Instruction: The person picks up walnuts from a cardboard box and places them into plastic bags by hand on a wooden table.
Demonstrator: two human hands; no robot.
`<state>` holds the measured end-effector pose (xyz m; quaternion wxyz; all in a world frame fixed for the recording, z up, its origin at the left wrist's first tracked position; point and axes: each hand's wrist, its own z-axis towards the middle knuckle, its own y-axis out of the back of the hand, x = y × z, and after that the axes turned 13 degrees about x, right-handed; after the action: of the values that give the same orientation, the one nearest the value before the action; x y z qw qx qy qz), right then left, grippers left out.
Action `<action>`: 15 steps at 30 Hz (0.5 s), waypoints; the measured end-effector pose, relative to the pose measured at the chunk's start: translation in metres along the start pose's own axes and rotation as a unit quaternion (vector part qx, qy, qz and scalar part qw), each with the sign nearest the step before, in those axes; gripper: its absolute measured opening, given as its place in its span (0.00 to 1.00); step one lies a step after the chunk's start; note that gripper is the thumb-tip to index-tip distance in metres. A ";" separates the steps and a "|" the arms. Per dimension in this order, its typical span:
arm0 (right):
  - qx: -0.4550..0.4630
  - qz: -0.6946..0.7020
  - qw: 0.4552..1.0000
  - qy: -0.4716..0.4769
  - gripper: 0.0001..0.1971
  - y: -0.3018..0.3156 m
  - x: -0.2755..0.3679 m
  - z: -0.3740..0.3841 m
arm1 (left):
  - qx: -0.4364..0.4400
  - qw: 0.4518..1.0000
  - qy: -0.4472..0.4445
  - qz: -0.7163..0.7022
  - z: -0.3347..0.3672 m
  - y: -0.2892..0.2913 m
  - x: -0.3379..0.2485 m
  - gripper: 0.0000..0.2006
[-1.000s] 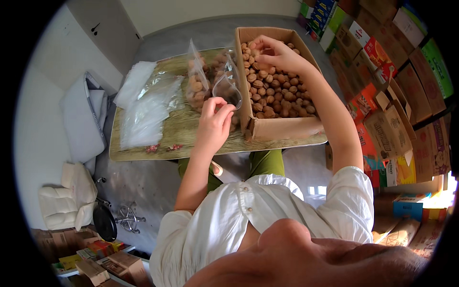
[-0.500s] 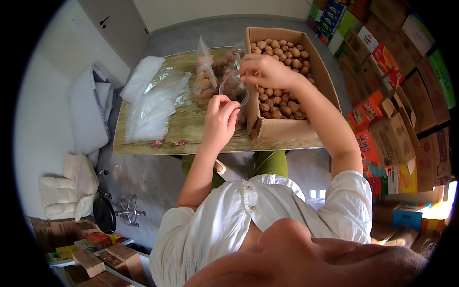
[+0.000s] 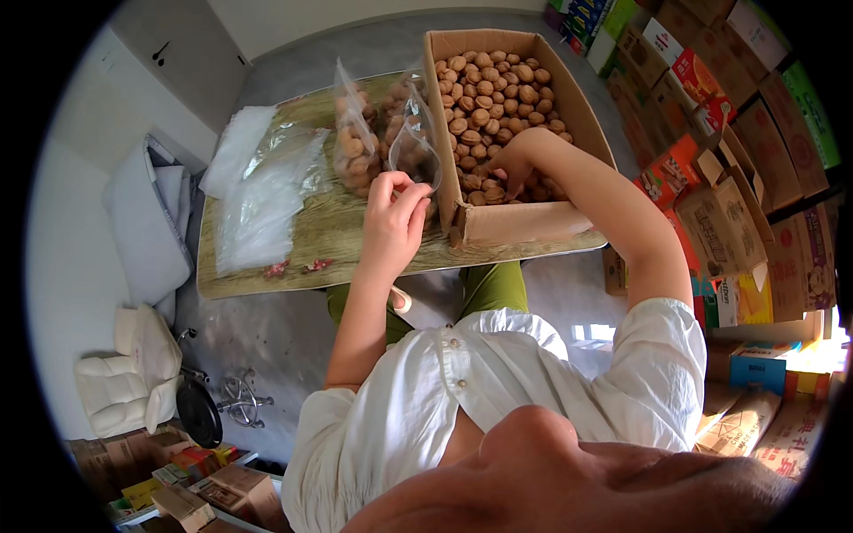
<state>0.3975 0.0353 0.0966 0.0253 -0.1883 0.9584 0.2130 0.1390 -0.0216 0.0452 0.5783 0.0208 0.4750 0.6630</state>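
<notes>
Far left of the frame: a white cushion and, lower down, a white chair on the grey floor. A bit to the right, on the left part of the wooden table, a heap of flat clear plastic bags. Two small red bits near the table's front edge. In the upper middle, a full clear bag of walnuts standing on the table. Just right of it, a second clear bag with its mouth held open. Left hand in the middle of the frame, fingers pinched narrow on the lower edge of that open bag. Right beside the bag, a big brown cardboard box on the right part of the table, filled with walnuts. Right hand down inside the box at its near end, fingers curled among the nuts; cannot tell if any nut is gripped. Far right: stacks of bright boxes along the edge of the frame. At the bottom: a white shirt.
</notes>
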 end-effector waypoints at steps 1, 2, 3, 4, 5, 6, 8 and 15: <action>0.029 0.012 0.999 -0.004 0.35 0.002 0.003 0.001 | 0.001 1.000 -0.001 -0.001 0.000 0.000 0.000 0.10; 0.057 0.022 0.998 -0.006 0.37 0.003 0.006 0.001 | 0.000 1.000 -0.001 0.000 -0.001 0.001 0.000 0.09; 0.037 0.003 0.999 0.000 0.38 0.002 0.006 0.000 | -0.001 1.000 -0.001 0.002 -0.001 0.003 0.001 0.09; 0.037 0.002 0.999 0.000 0.38 0.002 0.006 0.000 | -0.001 1.000 0.000 0.003 -0.002 0.005 0.001 0.09; 0.045 0.013 0.999 -0.002 0.36 0.002 0.003 0.001 | -0.002 1.000 0.000 0.001 -0.002 0.004 0.002 0.09; 0.053 0.025 0.998 -0.004 0.34 0.001 0.000 0.002 | -0.004 1.000 0.001 -0.001 -0.002 0.004 0.003 0.09; 0.073 0.098 0.993 0.004 0.31 -0.006 -0.013 0.016 | -0.004 1.000 -0.003 -0.003 -0.001 0.003 0.002 0.09; 0.087 0.179 0.979 0.050 0.25 -0.006 -0.016 0.032 | -0.002 1.000 0.001 0.010 -0.001 0.005 0.003 0.08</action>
<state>0.4139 0.0493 0.0677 -0.0453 -0.0215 0.9915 0.1204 0.1337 -0.0196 0.0461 0.5709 0.0236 0.4744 0.6697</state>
